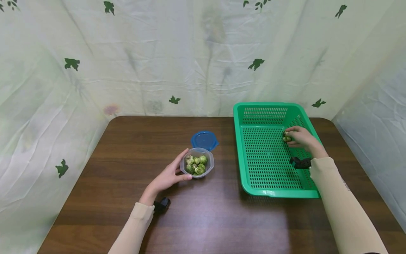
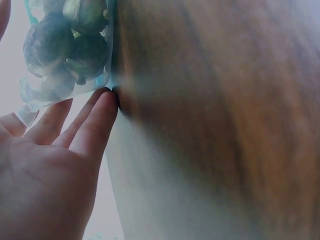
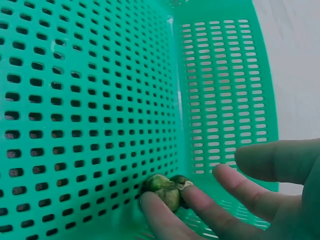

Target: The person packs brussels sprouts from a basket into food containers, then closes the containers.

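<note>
A clear plastic container with several Brussels sprouts stands left of the basket. My left hand holds its left side, thumb at the front and fingers behind; in the left wrist view the left hand has its fingertips against the container's wall beside the sprouts. Inside the green basket, near its right wall, my right hand is at a few sprouts. The right wrist view shows the right hand with its fingertips touching the sprouts in the basket corner.
A blue lid lies flat just behind the container. The basket takes up the right part of the brown wooden table. A pale curtain with green leaf shapes hangs behind the table and along both sides.
</note>
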`<state>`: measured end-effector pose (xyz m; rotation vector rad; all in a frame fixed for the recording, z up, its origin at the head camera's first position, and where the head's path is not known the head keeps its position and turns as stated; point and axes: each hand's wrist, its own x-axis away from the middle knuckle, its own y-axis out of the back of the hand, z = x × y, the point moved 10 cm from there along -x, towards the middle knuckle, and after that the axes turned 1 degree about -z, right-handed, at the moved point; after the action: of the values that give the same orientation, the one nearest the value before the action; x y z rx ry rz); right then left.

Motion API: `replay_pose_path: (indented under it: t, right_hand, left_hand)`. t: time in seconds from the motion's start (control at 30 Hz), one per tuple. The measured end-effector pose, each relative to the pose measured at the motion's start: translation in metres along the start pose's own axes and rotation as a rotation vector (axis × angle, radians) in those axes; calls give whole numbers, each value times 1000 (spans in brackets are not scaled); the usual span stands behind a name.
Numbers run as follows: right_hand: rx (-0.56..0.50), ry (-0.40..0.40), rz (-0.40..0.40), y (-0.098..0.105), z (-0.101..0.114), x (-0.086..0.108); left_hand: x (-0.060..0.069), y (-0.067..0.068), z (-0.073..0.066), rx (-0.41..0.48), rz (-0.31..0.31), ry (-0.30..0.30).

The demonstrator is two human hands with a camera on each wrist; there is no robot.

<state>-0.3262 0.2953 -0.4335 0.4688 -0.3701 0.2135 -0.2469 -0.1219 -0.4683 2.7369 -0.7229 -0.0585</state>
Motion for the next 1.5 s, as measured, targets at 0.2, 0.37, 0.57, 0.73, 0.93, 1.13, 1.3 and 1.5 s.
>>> replay_pose_path:
  t: [0.2,0.37,0.57,0.73,0.93,1.13,1.3,1.5]
  right_hand:
    - [11,2,21,-4,0,-1]
    - [26,12,42,-8,1,-3]
    - [53,25,23,-8,1,-5]
    - [5,38,14,-7,2,-6]
    - [-58,45,138,-22,0,-10]
    - [-42,57,181,-28,-2,-13]
    - [-42,86,220,-32,0,-13]
    - [-22,78,219,-33,-1,-15]
  left_hand:
    - [0,0,0,8,4,13]
    - [6,-2,-22,5,15,15]
    - [7,-3,-29,17,16,12]
    - [7,-3,-27,18,17,17]
    - [7,-2,-27,21,17,26]
    - [7,-2,-26,20,15,29]
    - [7,-2,-27,19,17,23]
    - [7,-2,-27,21,16,21]
